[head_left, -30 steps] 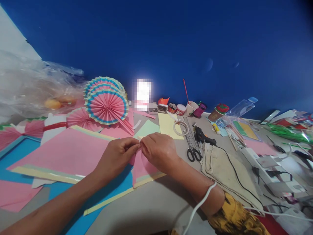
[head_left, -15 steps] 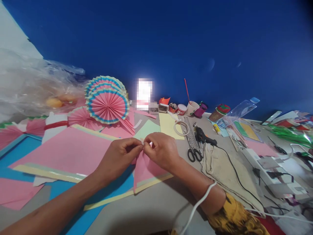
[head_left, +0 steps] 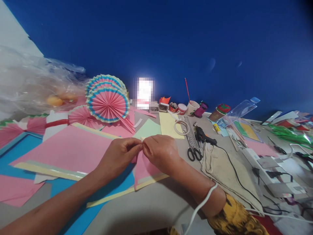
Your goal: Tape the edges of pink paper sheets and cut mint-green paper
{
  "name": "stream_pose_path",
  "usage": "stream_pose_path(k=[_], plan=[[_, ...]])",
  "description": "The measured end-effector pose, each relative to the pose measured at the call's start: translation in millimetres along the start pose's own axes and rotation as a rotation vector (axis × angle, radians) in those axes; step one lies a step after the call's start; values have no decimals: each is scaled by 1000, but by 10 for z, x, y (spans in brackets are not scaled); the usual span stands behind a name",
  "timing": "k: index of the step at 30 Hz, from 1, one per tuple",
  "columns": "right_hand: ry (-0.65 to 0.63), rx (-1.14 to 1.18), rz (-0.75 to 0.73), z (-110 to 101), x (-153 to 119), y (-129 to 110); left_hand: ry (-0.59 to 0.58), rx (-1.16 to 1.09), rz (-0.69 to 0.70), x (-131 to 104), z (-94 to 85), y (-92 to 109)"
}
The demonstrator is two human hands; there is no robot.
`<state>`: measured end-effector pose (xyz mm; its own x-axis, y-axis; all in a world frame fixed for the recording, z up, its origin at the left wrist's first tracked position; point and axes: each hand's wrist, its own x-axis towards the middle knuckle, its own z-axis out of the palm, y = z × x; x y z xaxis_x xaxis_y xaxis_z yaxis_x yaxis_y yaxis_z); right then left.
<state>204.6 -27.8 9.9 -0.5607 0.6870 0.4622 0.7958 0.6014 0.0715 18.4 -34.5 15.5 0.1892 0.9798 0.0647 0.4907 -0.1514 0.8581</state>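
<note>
Mid-frame, two hands meet almost tip to tip above the desk [head_left: 127,209]. The left hand [head_left: 122,151] has thumb and forefinger pinched together, and the right hand [head_left: 160,151] is curled closed right against it; between them they grip the top of a pink paper [head_left: 146,169] edged in green and cream, which spreads below the fingers at the centre of the picture. What exactly the fingertips press there I can't make out.

Right of centre, a row of containers runs along the blue wall [head_left: 146,39]. A white cup [head_left: 193,109] has a red stick [head_left: 187,89] standing up out of it, with a purple pot [head_left: 201,109] beside it, contents hard to see. Left of these sit a red-and-white tub [head_left: 181,109] and a small box [head_left: 163,110] of dark bits [head_left: 163,106]. Farther right are a brown cup [head_left: 218,114], something red and green at its mouth, and a tilted clear bottle [head_left: 242,109]. At upper left, filmy plastic [head_left: 29,81] lies around an orange round thing [head_left: 55,101]
</note>
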Motion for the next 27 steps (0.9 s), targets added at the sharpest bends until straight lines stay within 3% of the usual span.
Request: stream_pose_path(k=[6, 21, 27], plan=[[-25, 39, 82, -28, -2, -44, -3, 38, 20, -1, 11, 20], [-135, 384, 443, -108, 57, -88, 12, -48, 17, -10, 35, 5], [-125, 463, 492, -99, 63, -78, 19, -59, 15, -9, 26, 39]])
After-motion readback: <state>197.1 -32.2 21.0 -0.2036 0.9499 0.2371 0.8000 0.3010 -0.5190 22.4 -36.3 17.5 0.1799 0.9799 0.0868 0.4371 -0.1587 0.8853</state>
